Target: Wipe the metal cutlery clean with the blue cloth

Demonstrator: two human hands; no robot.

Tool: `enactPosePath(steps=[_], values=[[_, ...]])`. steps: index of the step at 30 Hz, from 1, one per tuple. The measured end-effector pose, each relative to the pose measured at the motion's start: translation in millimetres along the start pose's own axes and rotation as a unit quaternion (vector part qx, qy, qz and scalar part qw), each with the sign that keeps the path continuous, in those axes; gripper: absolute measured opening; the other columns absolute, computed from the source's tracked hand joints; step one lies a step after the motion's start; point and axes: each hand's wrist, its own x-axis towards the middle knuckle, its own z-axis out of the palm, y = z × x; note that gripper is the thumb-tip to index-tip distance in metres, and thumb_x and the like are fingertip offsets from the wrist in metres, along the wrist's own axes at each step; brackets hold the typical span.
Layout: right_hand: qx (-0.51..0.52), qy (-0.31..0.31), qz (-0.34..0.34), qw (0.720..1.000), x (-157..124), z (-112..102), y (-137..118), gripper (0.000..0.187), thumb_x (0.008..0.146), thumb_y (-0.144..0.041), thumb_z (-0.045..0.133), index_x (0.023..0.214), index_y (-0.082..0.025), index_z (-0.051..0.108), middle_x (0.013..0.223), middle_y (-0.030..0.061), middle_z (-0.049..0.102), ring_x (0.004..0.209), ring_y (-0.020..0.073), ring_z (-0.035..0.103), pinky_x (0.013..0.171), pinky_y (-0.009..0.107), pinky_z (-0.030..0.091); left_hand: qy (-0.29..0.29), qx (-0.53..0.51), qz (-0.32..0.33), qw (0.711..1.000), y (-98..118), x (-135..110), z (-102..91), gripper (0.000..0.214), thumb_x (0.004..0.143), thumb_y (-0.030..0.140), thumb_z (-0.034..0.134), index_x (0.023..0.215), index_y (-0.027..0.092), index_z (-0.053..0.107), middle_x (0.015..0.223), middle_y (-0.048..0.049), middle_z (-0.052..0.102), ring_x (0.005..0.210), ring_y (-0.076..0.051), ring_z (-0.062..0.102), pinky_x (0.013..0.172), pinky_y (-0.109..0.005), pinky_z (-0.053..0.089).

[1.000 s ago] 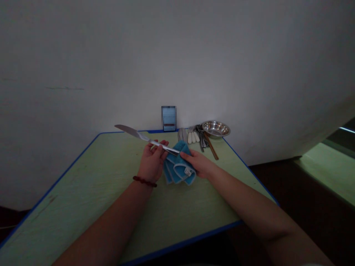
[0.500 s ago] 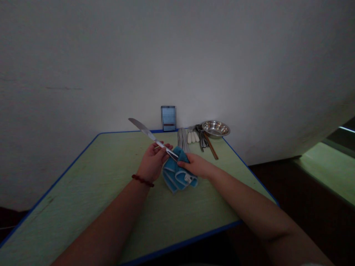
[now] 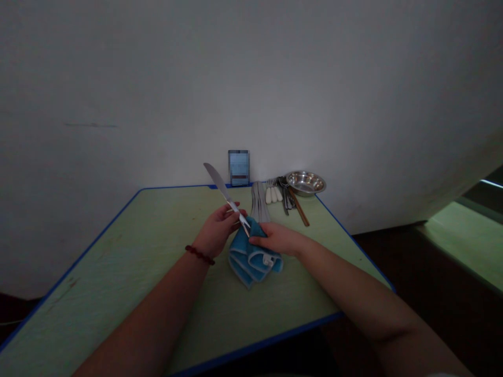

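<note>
Left hand [image 3: 217, 232]: fingers clenched on table knife [image 3: 220, 185], long axis pointing away from body. Right hand [image 3: 278, 239]: fingers grasping blue cloth [image 3: 249, 263] beside knife's handle end.

**A green table with a blue edge [image 3: 118, 251]**
A blue cloth [image 3: 251, 267] lies folded in the middle. Near the back are a gray stack [image 3: 259, 202], white-handled spoons or forks [image 3: 273, 195], dark metal forks [image 3: 286, 196], brown chopsticks [image 3: 299, 208] and a shiny metal bowl [image 3: 305, 183].
</note>
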Motion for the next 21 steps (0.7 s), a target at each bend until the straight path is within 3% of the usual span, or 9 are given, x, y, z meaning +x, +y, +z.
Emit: enactPosePath(steps=[6, 12, 21], values=[[0.005, -0.01, -0.034, 0.999, 1.6, 1.8, 7.2, 0.019, 0.074, -0.031, 0.051, 0.087, -0.017, 0.055, 0.081, 0.0007, 0.061, 0.075, 0.0144, 0.055, 0.071, 0.03, 0.044, -0.019, 0.011, -0.005, 1.0, 0.3, -0.4, -2.2, 0.028, 0.064, 0.015, 0.059, 0.091, 0.013, 0.053, 0.071, -0.0023, 0.063, 0.064, -0.01, 0.058, 0.068, -0.023, 0.045], [0.058, -0.024, -0.005, 0.998, 0.1, 1.0, 3.8, 0.014, 0.075, -0.026, 0.05, 0.084, -0.017, 0.055, 0.079, 0.0005, 0.061, 0.072, 0.0129, 0.055, 0.07, 0.029, 0.044, -0.023, 0.021, -0.012, 0.999, -0.3, -1.7, -0.8, 0.026, 0.063, 0.016, 0.061, 0.088, 0.013, 0.055, 0.072, -0.0022, 0.064, 0.066, -0.01, 0.058, 0.071, -0.025, 0.045], [0.17, -0.022, 0.006, 0.985, 1.3, 4.1, 6.3, 0.012, 0.075, -0.025, 0.05, 0.083, -0.017, 0.055, 0.076, -0.0011, 0.061, 0.067, 0.0102, 0.055, 0.07, 0.028, 0.046, -0.063, 0.074, -0.037, 0.995, -3.4, -3.8, 1.3, 0.022, 0.061, 0.02, 0.063, 0.083, 0.016, 0.06, 0.064, -0.0008, 0.063, 0.057, -0.011, 0.055, 0.056, -0.022, 0.045]])
